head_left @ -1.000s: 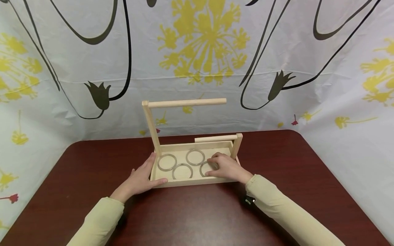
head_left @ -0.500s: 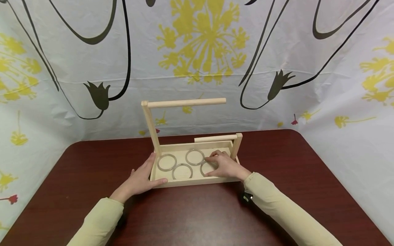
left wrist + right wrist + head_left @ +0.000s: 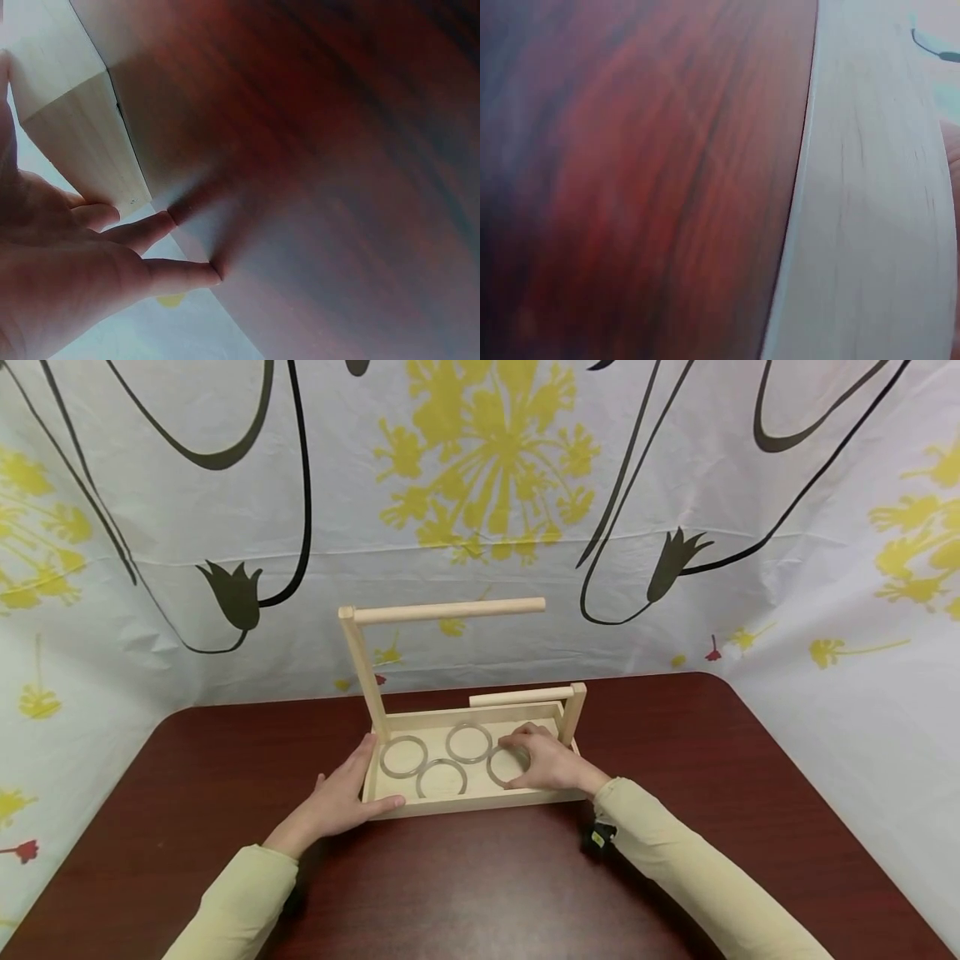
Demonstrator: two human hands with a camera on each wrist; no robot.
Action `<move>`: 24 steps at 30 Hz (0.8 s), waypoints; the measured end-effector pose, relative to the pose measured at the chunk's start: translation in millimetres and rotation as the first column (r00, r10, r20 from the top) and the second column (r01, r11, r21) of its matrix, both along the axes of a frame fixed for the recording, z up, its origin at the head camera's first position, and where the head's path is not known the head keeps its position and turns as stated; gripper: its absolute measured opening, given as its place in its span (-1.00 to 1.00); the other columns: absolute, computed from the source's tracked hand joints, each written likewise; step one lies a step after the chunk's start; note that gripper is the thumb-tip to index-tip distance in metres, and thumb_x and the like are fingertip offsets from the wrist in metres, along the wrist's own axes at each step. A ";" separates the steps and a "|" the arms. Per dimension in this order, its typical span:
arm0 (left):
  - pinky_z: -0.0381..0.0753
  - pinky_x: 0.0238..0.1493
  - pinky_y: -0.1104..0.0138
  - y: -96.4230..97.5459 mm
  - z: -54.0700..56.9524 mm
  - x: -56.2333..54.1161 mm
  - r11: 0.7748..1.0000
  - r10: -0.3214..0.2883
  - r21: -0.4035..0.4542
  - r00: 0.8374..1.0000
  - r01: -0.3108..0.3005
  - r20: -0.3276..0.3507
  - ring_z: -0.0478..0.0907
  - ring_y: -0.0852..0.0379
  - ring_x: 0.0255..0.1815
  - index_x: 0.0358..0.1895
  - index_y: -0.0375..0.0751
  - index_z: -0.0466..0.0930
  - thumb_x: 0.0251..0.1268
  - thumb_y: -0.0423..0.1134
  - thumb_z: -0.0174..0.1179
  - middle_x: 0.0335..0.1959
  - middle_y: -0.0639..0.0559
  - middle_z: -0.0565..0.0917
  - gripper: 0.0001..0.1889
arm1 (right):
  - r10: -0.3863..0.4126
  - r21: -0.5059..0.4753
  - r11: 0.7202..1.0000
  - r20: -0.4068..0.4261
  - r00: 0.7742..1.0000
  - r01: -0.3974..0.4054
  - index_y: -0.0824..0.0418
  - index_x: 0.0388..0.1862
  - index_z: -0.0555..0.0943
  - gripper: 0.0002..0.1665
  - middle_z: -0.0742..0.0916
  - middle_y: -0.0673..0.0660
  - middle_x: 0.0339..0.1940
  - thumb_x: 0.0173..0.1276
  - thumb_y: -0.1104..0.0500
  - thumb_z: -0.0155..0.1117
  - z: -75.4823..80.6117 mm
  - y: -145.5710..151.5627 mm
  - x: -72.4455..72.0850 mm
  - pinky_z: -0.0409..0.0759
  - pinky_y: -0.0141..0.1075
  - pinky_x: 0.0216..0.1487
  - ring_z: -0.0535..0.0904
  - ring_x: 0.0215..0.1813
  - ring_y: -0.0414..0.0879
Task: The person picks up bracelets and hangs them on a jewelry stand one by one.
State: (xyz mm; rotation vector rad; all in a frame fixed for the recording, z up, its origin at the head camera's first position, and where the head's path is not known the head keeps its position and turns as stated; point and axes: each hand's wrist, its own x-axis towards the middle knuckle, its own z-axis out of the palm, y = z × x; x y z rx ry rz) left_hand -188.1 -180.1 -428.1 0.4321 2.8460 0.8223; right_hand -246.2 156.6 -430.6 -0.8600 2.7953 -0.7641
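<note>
A shallow pale wooden tray stands on the table with several clear-grey rings lying flat in it. My right hand reaches over the tray's front wall, its thumb and fingers curved around opposite edges of the rightmost ring. To its left lie the back ring, the front ring and the leftmost ring. My left hand rests against the tray's left end, thumb over the front corner. In the left wrist view, some spread fingers touch the tabletop beside the tray's outer wall.
A tall wooden post with a long dowel rises from the tray's left end. At the right end a shorter post bears another dowel. The dark red-brown table meets a flower-printed cloth behind.
The rightmost ring has shifted slightly away from the front wall, with my right hand around it. My left hand keeps its place on the tray's end. The head view has shifted slightly.
</note>
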 end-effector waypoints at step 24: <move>-0.09 0.12 -0.50 -0.4 0.5 0.7 1.000 -0.002 -0.005 1.000 0.002 -0.009 0.02 -0.25 0.47 0.55 -0.28 -0.25 0.16 0.34 0.19 0.54 -0.26 -0.09 0.15 | 0.001 -0.299 0.954 0.006 1.000 0.001 0.28 0.20 0.56 -0.25 0.57 0.19 0.04 -0.06 0.15 0.49 -0.7 2.2 2.8 0.51 -0.10 -0.01 0.54 -0.03 0.04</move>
